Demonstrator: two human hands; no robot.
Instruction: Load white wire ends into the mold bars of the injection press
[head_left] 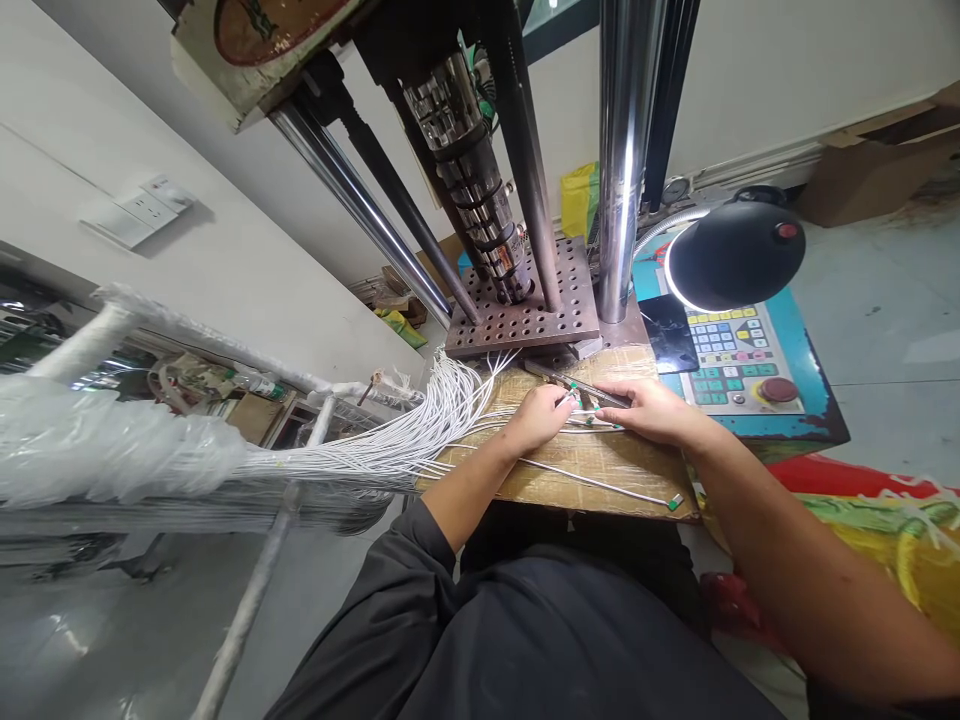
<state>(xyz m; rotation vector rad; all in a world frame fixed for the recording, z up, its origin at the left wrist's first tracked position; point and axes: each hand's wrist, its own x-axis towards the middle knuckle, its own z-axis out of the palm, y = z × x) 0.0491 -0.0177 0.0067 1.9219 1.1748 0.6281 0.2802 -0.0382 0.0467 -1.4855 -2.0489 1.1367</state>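
My left hand [538, 416] pinches a thin white cable end with a green tip over a cardboard-covered work surface [600, 465]. My right hand [654, 408] rests beside it, fingertips on a narrow metal bar [574, 383] that carries green connector tips. A large bundle of white cables [390, 445] fans in from the left to the hands. One loose white cable with a green connector [673, 502] lies near the front edge of the cardboard.
A vertical press stands behind the hands, with a perforated metal plate [525, 315] and chrome columns [621, 160]. To the right are a black desk lamp [735, 255] and a keypad control panel [731, 360] with a red button. A plastic-wrapped rack [112, 450] holds the cables on the left.
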